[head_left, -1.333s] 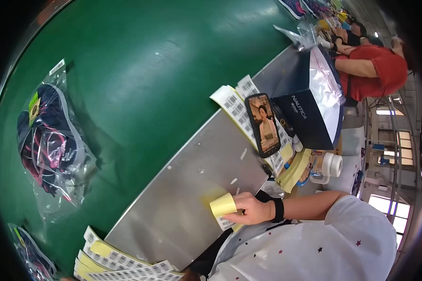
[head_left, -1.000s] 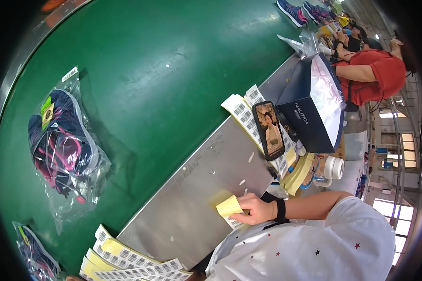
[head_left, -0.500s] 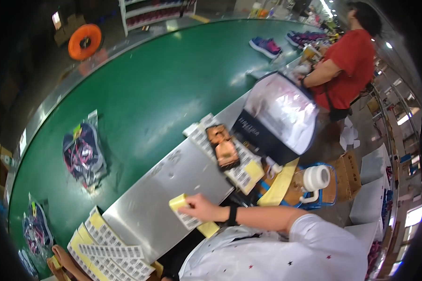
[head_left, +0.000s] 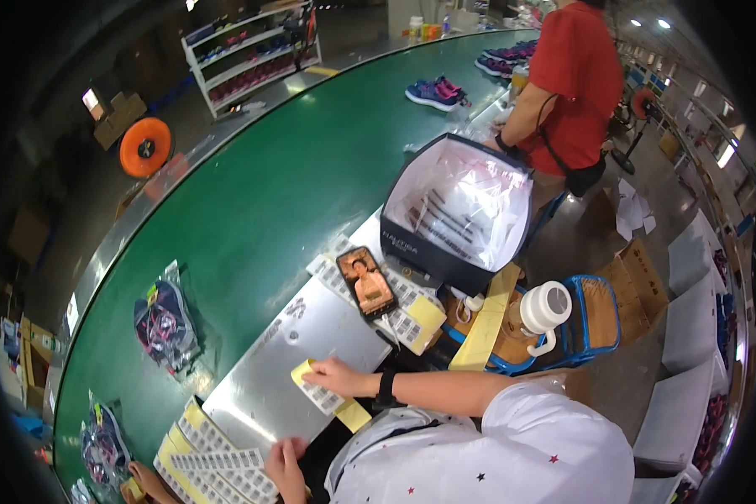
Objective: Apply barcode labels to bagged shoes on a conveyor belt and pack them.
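Note:
My right hand, with a dark band at the wrist, pinches a strip of labels on yellow backing. The strip hangs over the near edge of the metal ledge, its yellow tail curling below. My left hand is at the lower edge, fingers drawn together; anything between them is too small to make out. Beside it, sheets of printed labels lie fanned out on the ledge. More label sheets lie farther right, under a phone showing a picture of a person.
Bagged shoes and a second bagged pair lie on the green belt. Another person's hand is at lower left. A lined dark box stands near a co-worker in red. A white-lidded jug sits on a stool.
My left hand has come into view beside the label sheets. My right hand keeps the label strip in nearly the same place. The view has shifted; the co-worker's hand at lower left has moved.

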Motion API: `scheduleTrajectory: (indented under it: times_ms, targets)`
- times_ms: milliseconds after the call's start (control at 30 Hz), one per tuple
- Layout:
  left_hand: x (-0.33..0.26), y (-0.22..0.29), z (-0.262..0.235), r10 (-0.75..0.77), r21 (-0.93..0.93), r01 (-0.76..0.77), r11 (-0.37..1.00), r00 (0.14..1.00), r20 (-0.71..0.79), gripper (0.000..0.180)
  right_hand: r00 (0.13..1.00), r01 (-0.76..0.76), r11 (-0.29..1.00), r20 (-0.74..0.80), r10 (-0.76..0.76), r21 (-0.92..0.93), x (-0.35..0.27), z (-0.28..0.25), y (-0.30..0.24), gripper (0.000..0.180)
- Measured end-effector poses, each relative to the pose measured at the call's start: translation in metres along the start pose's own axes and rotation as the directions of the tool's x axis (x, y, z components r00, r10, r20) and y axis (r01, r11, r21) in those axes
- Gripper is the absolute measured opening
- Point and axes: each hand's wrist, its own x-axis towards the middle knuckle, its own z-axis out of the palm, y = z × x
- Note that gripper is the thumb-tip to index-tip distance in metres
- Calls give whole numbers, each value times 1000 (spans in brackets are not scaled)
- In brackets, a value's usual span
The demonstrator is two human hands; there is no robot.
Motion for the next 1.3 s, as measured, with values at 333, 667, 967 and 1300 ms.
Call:
scheduleTrajectory:
  times_ms: [333,667,967,1300]
  targets:
    - [100,2,38,20,-122,-15,992,999,46,26,999,-20,999,-43,22,35,7,4,0,30]
    - [100,23,3,-14,-292,66,954,984,175,23,985,-139,989,107,133,57,-5,4,-26,20]
    - [-22,170,-108,647,256,-604,755,750,-139,24,954,-213,977,221,203,21,1,0,-20,20]
    - [84,189,-100,605,-191,-648,737,760,-238,23,993,-55,996,98,61,-65,5,1,0,19]
